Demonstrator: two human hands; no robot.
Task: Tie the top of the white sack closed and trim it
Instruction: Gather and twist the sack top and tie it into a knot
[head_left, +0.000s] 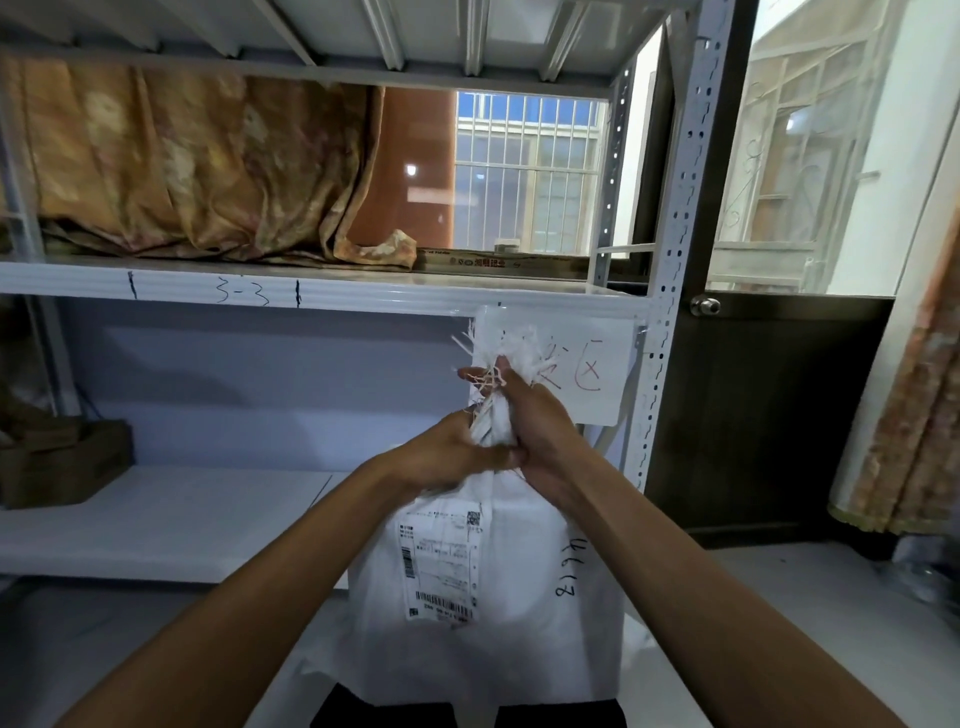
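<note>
The white sack (519, 597) stands upright at centre frame, in front of a white metal shelving unit (322, 291). Its top is gathered into a twisted neck (493, 423) at 12 o'clock of the sack body, with the frayed woven end (514, 345) fanning out above. Both hands are closed around this neck. The left hand (452, 454) grips the lower part of the neck from 9 o'clock; the right hand (540, 415) wraps it from 3 o'clock, slightly higher, with loose threads lying across its fingers (475, 375). The two hands touch each other at the base of the neck.

A printed shipping label (441, 561) with barcodes is stuck on the sack's front face. Handwritten digits (571, 569) run down the sack at 3 o'clock of the label.

Behind the frayed end, a white paper sign (597, 374) with red handwriting hangs from the shelf edge. The shelf edge carries the marking "3-3" (241, 293). Patterned fabric (197, 166) lies on the upper shelf at 10 o'clock.
</note>
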